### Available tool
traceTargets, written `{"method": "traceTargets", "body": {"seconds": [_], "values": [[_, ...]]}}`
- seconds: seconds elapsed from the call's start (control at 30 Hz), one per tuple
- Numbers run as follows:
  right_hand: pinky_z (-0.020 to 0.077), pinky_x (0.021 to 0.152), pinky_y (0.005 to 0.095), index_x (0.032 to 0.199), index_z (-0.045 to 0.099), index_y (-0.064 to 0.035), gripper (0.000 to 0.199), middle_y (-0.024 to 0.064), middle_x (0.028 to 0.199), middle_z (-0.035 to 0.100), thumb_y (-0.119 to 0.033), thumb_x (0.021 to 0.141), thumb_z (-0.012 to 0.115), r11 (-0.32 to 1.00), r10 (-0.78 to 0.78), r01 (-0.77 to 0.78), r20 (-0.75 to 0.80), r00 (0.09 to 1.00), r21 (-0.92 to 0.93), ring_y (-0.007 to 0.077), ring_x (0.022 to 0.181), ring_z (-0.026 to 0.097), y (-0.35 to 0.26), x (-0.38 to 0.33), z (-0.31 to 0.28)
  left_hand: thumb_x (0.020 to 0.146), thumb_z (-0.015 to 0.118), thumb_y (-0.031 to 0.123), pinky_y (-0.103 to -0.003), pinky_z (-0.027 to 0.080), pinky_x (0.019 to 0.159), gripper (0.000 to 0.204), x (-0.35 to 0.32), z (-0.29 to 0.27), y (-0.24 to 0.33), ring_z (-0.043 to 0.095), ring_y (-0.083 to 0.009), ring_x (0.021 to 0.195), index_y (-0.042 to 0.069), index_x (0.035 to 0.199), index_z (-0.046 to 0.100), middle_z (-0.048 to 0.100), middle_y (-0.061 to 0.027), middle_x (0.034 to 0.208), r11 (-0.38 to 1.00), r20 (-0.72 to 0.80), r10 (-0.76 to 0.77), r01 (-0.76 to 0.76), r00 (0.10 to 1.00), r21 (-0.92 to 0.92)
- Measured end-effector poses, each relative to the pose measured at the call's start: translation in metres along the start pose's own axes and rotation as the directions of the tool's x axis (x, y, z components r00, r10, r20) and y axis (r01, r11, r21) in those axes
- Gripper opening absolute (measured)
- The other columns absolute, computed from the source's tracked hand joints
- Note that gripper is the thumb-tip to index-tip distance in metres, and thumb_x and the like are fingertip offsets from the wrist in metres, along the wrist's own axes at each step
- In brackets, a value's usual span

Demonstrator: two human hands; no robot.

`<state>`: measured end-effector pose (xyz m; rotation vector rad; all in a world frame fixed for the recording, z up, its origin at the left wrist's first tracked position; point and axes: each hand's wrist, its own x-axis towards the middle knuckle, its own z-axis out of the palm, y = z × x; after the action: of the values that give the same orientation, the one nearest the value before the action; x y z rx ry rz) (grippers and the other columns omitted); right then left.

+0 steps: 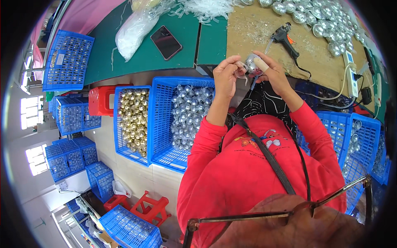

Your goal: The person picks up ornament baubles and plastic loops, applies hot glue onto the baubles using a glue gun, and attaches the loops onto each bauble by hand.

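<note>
My left hand (226, 75) and my right hand (271, 72) meet at the edge of the workbench, both closed around one small silver ball ornament (251, 63). The left fingers pinch a thin clear piece at the ball's left side. The right hand's taped finger presses on the ball from the right. A black glue gun (286, 38) lies on the brown board just beyond my right hand. Below my left arm stands a blue crate of silver balls (185, 120).
A blue crate of gold balls (133, 117) sits left of the silver one. A black phone (166, 42) and a white plastic bag (134, 29) lie on the green bench top. Finished silver balls (322, 18) pile at the far right. A power strip (351, 74) and more blue crates (351, 140) are at right. Red stools (142, 208) stand on the floor.
</note>
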<state>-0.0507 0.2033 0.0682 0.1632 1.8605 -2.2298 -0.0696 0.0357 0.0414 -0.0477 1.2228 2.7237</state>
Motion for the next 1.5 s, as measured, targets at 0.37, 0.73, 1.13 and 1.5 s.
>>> {"method": "traceTargets", "body": {"seconds": [0.37, 0.73, 1.13, 1.5], "values": [[0.0505, 0.058, 0.0238, 0.132, 0.046, -0.0094, 0.047, 0.0061, 0.109, 0.059, -0.029, 0.091, 0.054, 0.995, 0.003, -0.018, 0.146, 0.989, 0.101, 0.0167, 0.084, 0.064, 0.010, -0.006, 0.003, 0.082, 0.047, -0.005, -0.032, 0.051, 0.063, 0.022, -0.006, -0.002, -0.001, 0.063, -0.0238, 0.074, -0.003, 0.100, 0.060, 0.062, -0.0123, 0.084, 0.982, 0.011, 0.122, -0.119, 0.992, -0.144], [0.0467, 0.057, 0.0199, 0.134, 0.042, -0.0075, 0.061, 0.0054, 0.105, 0.059, -0.026, 0.081, 0.067, 0.998, -0.026, 0.013, 0.217, 0.976, 0.064, 0.0139, 0.081, 0.064, 0.020, -0.009, 0.007, 0.083, 0.047, -0.005, -0.027, 0.050, 0.054, 0.021, -0.013, 0.005, 0.004, 0.066, -0.0259, 0.083, -0.001, 0.099, 0.060, 0.063, -0.0101, 0.086, 0.987, 0.011, 0.126, -0.124, 0.992, -0.107], [0.0466, 0.055, 0.0193, 0.127, 0.047, -0.0028, 0.066, 0.0038, 0.092, 0.061, -0.017, 0.070, 0.077, 0.997, -0.010, 0.018, 0.100, 0.995, -0.079, 0.0089, 0.070, 0.060, 0.019, -0.019, 0.017, 0.082, 0.046, -0.002, -0.030, 0.051, 0.061, 0.027, -0.008, -0.008, 0.007, 0.065, -0.0276, 0.088, -0.001, 0.107, 0.056, 0.062, -0.0132, 0.092, 0.986, 0.084, -0.003, 0.017, 0.996, -0.167], [0.0451, 0.050, 0.0204, 0.122, 0.049, -0.0011, 0.053, 0.0068, 0.091, 0.062, -0.022, 0.077, 0.068, 0.988, 0.066, -0.080, 0.111, 0.992, 0.131, 0.0140, 0.063, 0.062, 0.028, -0.022, 0.004, 0.081, 0.051, 0.019, -0.037, 0.047, 0.087, 0.060, 0.001, -0.048, 0.020, 0.058, -0.0264, 0.102, 0.002, 0.136, 0.035, 0.058, -0.0182, 0.112, 0.986, 0.343, -0.154, 0.166, 0.926, -0.007]]}}
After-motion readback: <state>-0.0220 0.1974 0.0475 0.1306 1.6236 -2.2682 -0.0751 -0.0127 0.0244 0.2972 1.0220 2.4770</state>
